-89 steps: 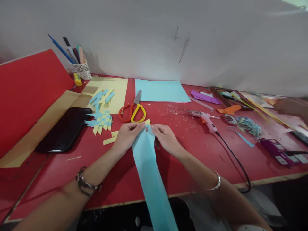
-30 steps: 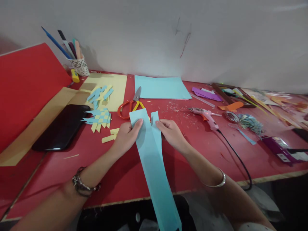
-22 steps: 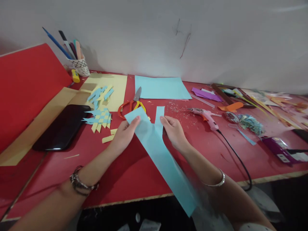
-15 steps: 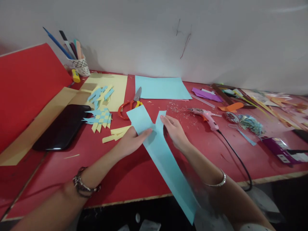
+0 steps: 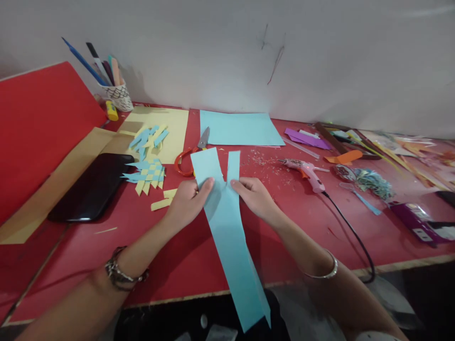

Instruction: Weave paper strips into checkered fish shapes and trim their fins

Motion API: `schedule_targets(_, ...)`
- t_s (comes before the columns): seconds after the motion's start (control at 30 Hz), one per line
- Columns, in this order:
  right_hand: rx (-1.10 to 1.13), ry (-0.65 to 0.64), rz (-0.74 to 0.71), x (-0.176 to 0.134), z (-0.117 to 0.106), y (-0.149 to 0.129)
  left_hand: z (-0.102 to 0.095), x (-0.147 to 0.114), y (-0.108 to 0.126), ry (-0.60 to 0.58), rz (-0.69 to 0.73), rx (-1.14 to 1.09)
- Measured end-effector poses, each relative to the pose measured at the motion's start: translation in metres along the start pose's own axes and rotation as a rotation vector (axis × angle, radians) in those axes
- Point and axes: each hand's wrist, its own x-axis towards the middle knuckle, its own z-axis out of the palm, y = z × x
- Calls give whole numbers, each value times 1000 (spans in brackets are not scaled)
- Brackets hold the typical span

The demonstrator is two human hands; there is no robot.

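Note:
A long light-blue paper strip (image 5: 227, 237) hangs between my hands and down past the table's front edge. Its top end is split into a wide piece and a narrow one. My left hand (image 5: 190, 201) pinches the wide piece, thumb on top. The narrow piece is pinched by my right hand (image 5: 254, 194), close to the bottom of the split. Behind the paper lie orange-handled scissors (image 5: 203, 139), their handles partly hidden. Yellow paper strips (image 5: 161, 202) are beside my left hand. Further left is a woven blue-and-yellow paper piece (image 5: 147, 174).
A pink glue gun (image 5: 305, 171) with a black cord lies on the right. At the back is a blue sheet (image 5: 241, 129); left of it, a yellow sheet (image 5: 174, 128). A black phone-like slab (image 5: 92, 189) and a pen cup (image 5: 120, 97) are on the left.
The strip has swung more upright, its lower end moving left. Its narrow top piece now stands straighter, and my right hand has shifted slightly down and left along it.

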Motion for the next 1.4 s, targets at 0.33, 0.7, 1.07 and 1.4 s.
schedule_targets(0.33, 137, 93, -10, 1, 0, 1, -8, 5, -3, 62, -87, -270)
schedule_targets(0.7, -74, 11, -162, -4, 1, -3, 2, -3, 2, -111, 100, 107)
schedule_targets(1.07, -49, -37, -42, -1, 2, -2, -1, -1, 2, -23, 40, 58)
schedule_targets(1.4, 90, 2, -14, -1, 1, -2, -6, 1, 4, 94, -113, -86)
